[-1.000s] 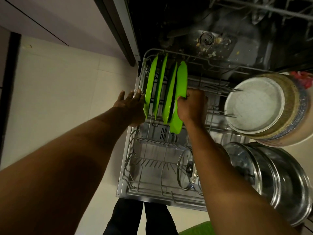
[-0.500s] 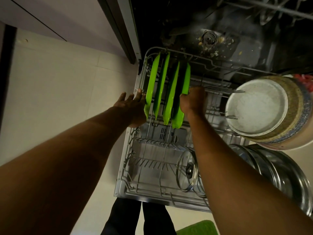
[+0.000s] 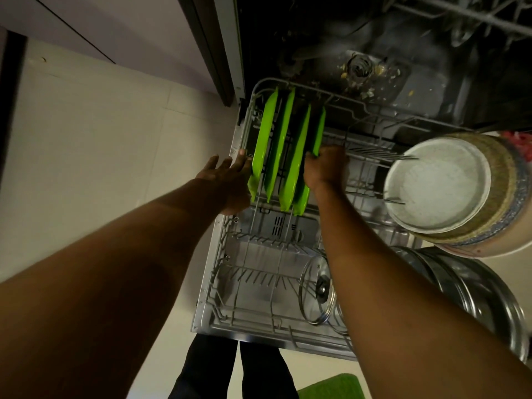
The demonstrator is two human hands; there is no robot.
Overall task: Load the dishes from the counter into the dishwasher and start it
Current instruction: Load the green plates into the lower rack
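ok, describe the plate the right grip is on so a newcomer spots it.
Start at the pulled-out wire rack. In its far left corner, four green plates stand on edge in a row. Take the rightmost plate, the only one the right grip holds by its rim.

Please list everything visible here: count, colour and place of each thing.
green plates: four, bright green, on edge at rack's back left
rack: one, grey wire, pulled out
glass lid: one, clear, standing at rack's front
plate stack: one, pale top, right of rack
steel pots: at least two, silver, lower right
mat: one, green, floor below
left hand: fingers straight, at rack's left edge
right hand: grips rightmost green plate
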